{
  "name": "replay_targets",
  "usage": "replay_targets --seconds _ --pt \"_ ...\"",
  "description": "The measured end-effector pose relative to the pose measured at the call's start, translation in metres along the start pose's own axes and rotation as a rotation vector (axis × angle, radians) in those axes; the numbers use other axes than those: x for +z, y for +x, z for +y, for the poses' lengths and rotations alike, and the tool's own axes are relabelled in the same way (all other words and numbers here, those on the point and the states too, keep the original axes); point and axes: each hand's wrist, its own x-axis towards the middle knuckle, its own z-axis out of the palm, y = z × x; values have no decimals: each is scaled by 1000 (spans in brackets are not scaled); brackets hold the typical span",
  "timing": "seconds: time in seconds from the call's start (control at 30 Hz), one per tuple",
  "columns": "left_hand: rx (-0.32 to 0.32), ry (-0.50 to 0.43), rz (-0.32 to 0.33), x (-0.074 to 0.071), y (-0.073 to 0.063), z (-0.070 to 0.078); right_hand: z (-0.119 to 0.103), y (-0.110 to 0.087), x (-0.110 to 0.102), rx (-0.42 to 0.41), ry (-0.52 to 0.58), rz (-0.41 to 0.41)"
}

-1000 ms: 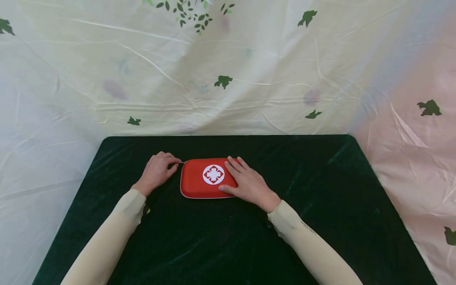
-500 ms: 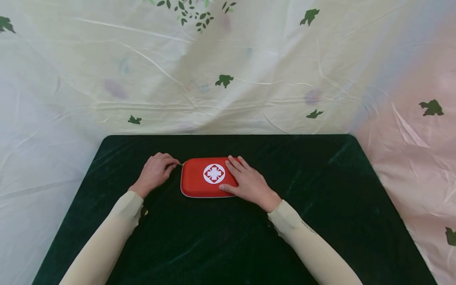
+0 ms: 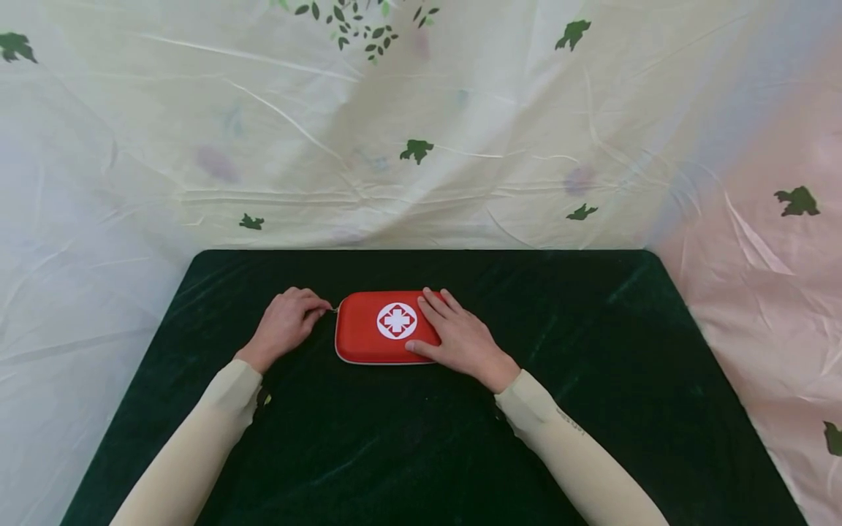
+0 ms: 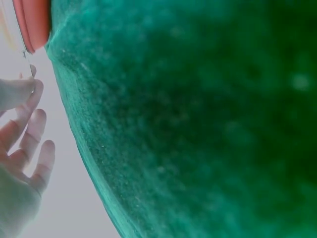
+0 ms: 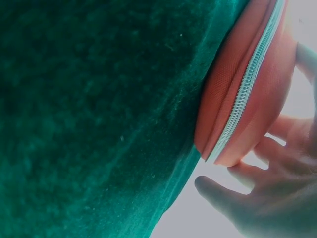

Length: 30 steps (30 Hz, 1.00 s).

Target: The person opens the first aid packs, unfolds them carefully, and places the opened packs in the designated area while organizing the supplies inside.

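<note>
A red first aid case (image 3: pixel 358 332) with a white cross emblem lies flat on the dark green cloth. At its far left corner my left hand (image 3: pixel 283 321) pinches the zipper pull (image 4: pixel 28 64) between thumb and forefinger, the other fingers loosely bent. My right hand (image 3: pixel 463 340) rests with spread fingers on the right end of the lid, covering that part of it. In the right wrist view the case's silver zipper (image 5: pixel 242 94) runs with its teeth together along the visible side.
The green velvet cloth (image 3: pixel 421 446) covers the table, whose back edge meets a pale curtain (image 3: pixel 460 204) with leaf prints. More curtain hangs close along the left and right sides.
My left hand has drawn the zipper pull slightly toward me around the left corner of the case. The right hand stays in place on the lid.
</note>
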Motion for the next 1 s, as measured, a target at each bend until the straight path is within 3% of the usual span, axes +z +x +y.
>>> replay_targets --seconds 1.0 --pt "4 -27 -11 -1 -21 10 1 0 2 -9 5 2"
